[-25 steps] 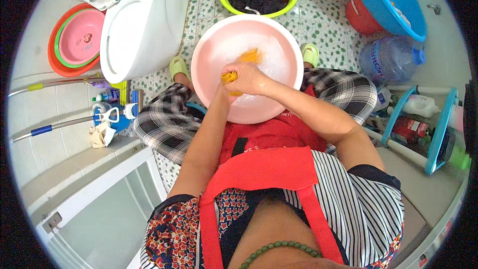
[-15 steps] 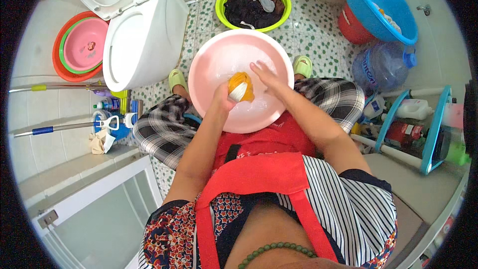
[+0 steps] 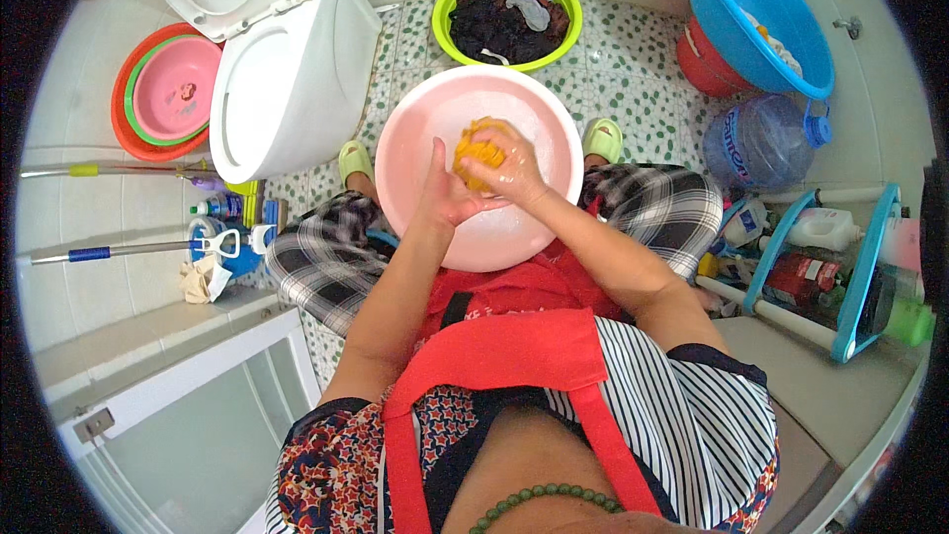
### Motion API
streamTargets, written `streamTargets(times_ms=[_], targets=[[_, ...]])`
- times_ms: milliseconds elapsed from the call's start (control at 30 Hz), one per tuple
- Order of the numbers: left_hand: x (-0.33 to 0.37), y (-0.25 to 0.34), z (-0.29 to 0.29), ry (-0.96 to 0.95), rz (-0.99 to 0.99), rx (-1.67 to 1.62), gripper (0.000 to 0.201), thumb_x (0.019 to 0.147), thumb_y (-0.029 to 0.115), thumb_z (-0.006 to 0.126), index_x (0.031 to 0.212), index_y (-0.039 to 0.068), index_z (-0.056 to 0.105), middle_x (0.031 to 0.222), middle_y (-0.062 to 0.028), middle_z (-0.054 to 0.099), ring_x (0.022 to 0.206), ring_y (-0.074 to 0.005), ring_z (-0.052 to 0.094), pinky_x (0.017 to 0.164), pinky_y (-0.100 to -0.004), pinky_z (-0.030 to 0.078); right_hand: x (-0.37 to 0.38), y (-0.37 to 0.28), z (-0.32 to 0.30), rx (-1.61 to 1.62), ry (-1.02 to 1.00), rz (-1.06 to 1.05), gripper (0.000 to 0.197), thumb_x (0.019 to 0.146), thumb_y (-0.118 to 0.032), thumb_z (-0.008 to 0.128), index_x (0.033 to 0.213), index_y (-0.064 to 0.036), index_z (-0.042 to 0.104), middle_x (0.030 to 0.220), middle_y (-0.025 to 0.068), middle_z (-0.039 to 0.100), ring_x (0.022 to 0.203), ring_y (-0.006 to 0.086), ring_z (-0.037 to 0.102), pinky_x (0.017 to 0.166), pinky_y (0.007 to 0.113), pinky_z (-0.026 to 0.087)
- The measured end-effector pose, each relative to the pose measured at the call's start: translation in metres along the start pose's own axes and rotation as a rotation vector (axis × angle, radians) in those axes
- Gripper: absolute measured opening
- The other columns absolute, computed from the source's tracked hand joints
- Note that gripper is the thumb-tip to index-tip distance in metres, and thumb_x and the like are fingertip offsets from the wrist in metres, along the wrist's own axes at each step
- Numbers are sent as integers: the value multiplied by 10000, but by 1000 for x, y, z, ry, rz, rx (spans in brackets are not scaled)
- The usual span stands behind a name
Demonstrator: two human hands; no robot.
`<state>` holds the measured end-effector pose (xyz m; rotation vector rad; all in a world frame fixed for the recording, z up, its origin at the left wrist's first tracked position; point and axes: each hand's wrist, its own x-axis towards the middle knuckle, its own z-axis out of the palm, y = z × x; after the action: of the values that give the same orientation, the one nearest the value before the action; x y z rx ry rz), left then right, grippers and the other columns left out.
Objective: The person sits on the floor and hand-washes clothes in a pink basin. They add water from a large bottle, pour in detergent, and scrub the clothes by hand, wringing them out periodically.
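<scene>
A bunched yellow cloth [image 3: 478,150] is held over the pink basin [image 3: 403,119] between my knees. My right hand [image 3: 514,170] wraps its fingers round the cloth from the right. My left hand [image 3: 451,196] lies close below and left of it, thumb stretched up and apart, fingers extended toward the right hand. Whether the left palm touches the cloth is hard to see. Both hands look wet. Inside the basin, the bottom is pale and shiny.
Beyond the basin, a lime-green tub [image 3: 568,32] holds dark clothes. A white toilet [image 3: 297,69] stands at left beside stacked basins [image 3: 168,89]. At right are a blue basin [image 3: 761,0] on a red bucket [image 3: 704,61], a large water bottle [image 3: 756,146] and a bottle rack [image 3: 776,257].
The yellow cloth has passed from my left hand into my right. My right hand has moved left and closed on it, while the left has opened. The cloth's white part no longer shows.
</scene>
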<state>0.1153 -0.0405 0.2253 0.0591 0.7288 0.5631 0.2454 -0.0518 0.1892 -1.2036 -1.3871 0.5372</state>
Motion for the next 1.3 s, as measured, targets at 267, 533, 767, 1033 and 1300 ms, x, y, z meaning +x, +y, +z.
streamTargets(times_ms=[267, 533, 767, 1033, 1300], targets=[[30, -12, -15, -139, 430, -98, 344, 911, 389, 467, 1059, 85, 527, 1015, -86, 575, 930, -218, 576, 820, -374, 486, -1, -31, 7, 149, -3, 7, 211, 724, -197, 680, 904, -91, 651, 933, 118, 620, 878, 276, 577, 788, 350, 470], [43, -17, -17, 447, 1076, 691, 87, 822, 145, 581, 869, 79, 549, 815, -80, 562, 780, -222, 569, 671, -356, 466, -2, -8, 26, 783, 102, 593, 207, 832, -213, 568, 808, -10, 598, 756, 56, 586, 757, 125, 530, 685, 269, 443], [35, -7, -29, 515, 1280, 1288, 147, 833, 103, 503, 703, 37, 526, 682, -64, 504, 656, -187, 510, 597, -310, 414, -5, -3, 37, 1073, 224, 913, 161, 834, -186, 548, 827, -26, 565, 774, 66, 546, 688, 184, 530, 635, 319, 451], [44, -19, -44, 537, 751, 771, 213, 892, 185, 443, 830, 16, 557, 793, -58, 531, 769, -155, 524, 683, -291, 427, -18, 4, 36, 1204, 281, 1291, 267, 868, -257, 510, 997, -24, 513, 882, 126, 573, 735, 263, 589, 662, 406, 500], [69, -16, 26, -22, 650, 776, 615, 931, 416, 458, 1406, 121, 202, 1326, -111, 348, 1138, -236, 448, 928, -367, 404, 38, 32, -46, 1537, 492, 1016, 507, 938, -469, 275, 1135, -60, 500, 1108, 141, 583, 1008, 308, 576, 887, 488, 456]])
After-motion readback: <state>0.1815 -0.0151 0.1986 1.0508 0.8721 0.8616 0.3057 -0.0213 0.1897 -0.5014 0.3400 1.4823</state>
